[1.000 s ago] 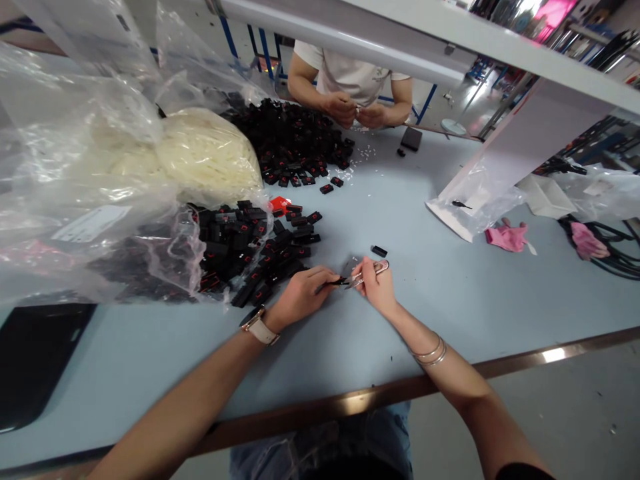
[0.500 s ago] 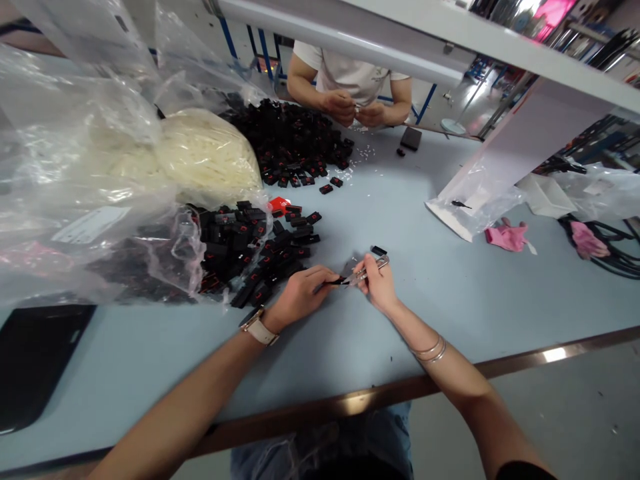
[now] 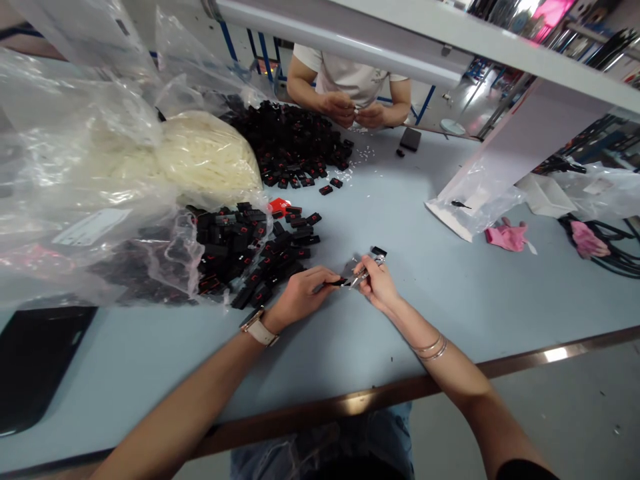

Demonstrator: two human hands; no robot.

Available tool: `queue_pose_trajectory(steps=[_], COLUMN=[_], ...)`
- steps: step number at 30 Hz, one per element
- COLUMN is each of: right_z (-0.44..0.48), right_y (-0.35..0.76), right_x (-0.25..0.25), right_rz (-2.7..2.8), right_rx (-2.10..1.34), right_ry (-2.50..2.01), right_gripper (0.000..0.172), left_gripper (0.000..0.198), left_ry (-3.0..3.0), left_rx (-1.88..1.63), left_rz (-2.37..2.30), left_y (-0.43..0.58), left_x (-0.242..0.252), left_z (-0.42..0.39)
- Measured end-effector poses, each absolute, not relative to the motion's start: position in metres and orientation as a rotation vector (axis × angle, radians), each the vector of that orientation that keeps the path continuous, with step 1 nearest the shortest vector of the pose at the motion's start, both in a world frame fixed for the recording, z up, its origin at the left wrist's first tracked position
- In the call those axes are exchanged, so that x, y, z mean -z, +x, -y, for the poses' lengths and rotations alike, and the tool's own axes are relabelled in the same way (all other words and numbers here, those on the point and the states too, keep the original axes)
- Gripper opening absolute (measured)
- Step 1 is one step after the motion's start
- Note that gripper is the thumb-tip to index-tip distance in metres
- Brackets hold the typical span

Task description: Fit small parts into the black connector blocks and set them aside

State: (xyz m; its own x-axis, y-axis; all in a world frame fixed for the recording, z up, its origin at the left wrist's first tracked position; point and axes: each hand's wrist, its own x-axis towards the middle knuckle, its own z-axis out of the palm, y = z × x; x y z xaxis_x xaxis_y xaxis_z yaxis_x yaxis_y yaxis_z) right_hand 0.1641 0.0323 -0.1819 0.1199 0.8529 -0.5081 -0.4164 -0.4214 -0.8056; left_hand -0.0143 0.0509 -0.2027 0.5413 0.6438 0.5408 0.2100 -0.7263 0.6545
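Observation:
My left hand (image 3: 309, 292) pinches a small black plastic part (image 3: 340, 282) between thumb and fingertips, just above the table. My right hand (image 3: 376, 283) is closed around a slim silver metal tool (image 3: 359, 276) with a pointed end. The tool's tip is at the right end of the black part; whether they touch I cannot tell. Its exact kind is unclear, since my fingers cover much of it. A single black piece (image 3: 379, 251) lies on the table just beyond my right hand. Left of my left hand spreads a pile of black parts with red marks (image 3: 285, 250).
Clear plastic bags (image 3: 125, 180) crowd the left side, one holding pale-yellow pieces (image 3: 210, 157). Across the table (image 3: 450, 287), a co-worker's hands (image 3: 353, 110) are by a larger black pile (image 3: 295, 140). A pink glove (image 3: 507, 235) lies right; a black tray-like object (image 3: 40, 367) sits left.
My right hand has turned slightly, and the silver tool now points more steeply down toward me. My left hand keeps its place with the black part.

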Motion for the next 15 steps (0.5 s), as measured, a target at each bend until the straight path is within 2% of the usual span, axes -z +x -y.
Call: queue_pose_trajectory(steps=[15], right_z=[-0.036], right_y=[0.168], right_x=[0.188], right_rz=[0.34], right_rx=[-1.447], right_ry=[-1.154], right_gripper=[0.037], left_gripper=[0.019], left_ry=[2.355], left_rx=[-0.887], left_rz=[-0.74], left_y=[-0.014], left_x=[0.216], left_z=[-0.054])
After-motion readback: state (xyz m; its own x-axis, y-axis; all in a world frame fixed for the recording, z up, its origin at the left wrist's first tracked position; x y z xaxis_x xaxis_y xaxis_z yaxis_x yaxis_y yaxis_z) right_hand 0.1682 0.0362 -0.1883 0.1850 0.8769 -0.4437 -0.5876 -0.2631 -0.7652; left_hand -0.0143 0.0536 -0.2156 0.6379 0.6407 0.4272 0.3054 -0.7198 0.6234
